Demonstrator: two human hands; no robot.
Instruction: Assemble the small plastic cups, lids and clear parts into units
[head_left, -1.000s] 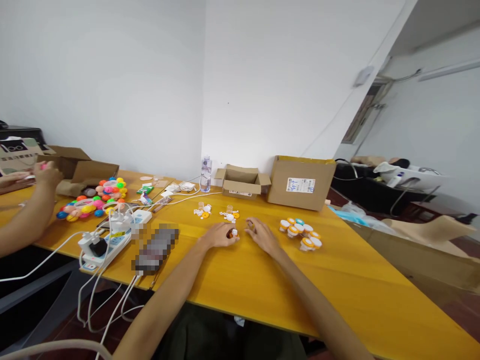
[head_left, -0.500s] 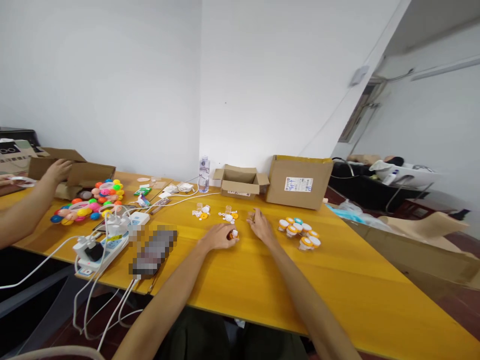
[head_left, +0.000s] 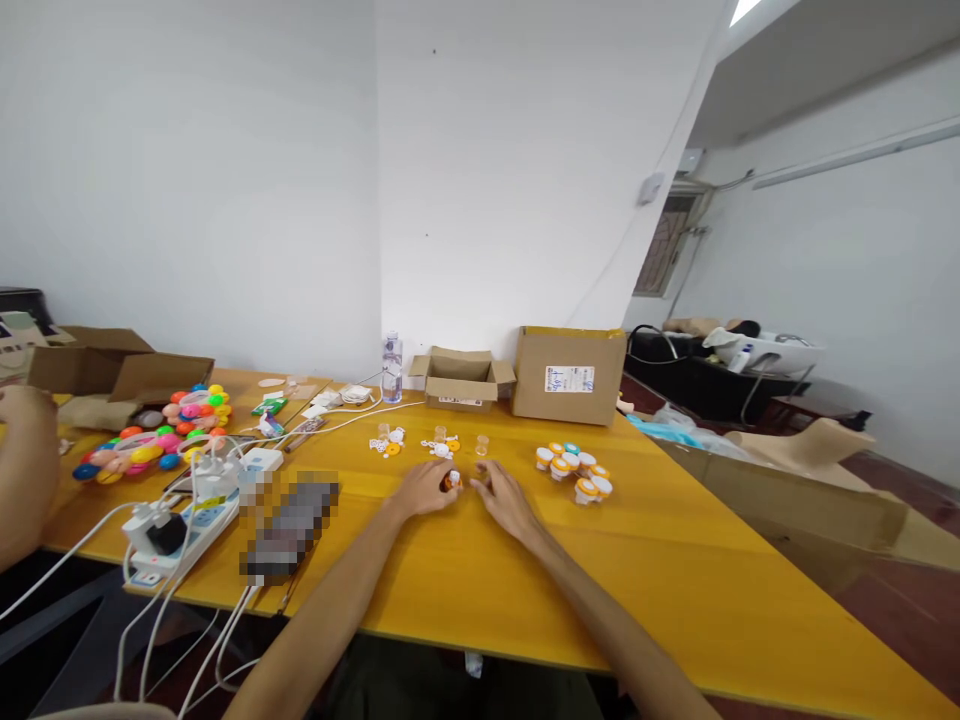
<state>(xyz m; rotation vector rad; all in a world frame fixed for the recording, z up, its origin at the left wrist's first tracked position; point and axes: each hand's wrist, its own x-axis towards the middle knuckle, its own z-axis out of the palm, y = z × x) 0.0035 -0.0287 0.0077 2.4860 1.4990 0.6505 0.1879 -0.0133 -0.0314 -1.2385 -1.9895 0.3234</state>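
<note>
My left hand [head_left: 427, 489] is closed around a small orange and white plastic piece [head_left: 452, 481] just above the table. Its fingers hide most of the piece. Close by on the right, my right hand [head_left: 504, 492] has its fingers apart and nothing visible in them. Beyond its fingertips stands a small clear cup [head_left: 481, 445]. Further back lie two groups of small parts: white pieces [head_left: 441, 450] with an orange ring, and a white piece [head_left: 396, 436] beside another orange ring [head_left: 392, 450]. Each group has a clear cup behind it.
To the right stand several small capped jars [head_left: 574, 459]. An open carton [head_left: 461, 380], a large box [head_left: 568, 377] and a bottle [head_left: 392, 368] line the wall. Leftward are a phone [head_left: 291, 530], power strip [head_left: 202, 522], colourful balls [head_left: 161, 440] and another person's arm [head_left: 26, 470].
My right hand has let go of the clear cup, which now stands on the table, and has moved nearer my left hand. The other person's arm has shifted left. The view has turned slightly right.
</note>
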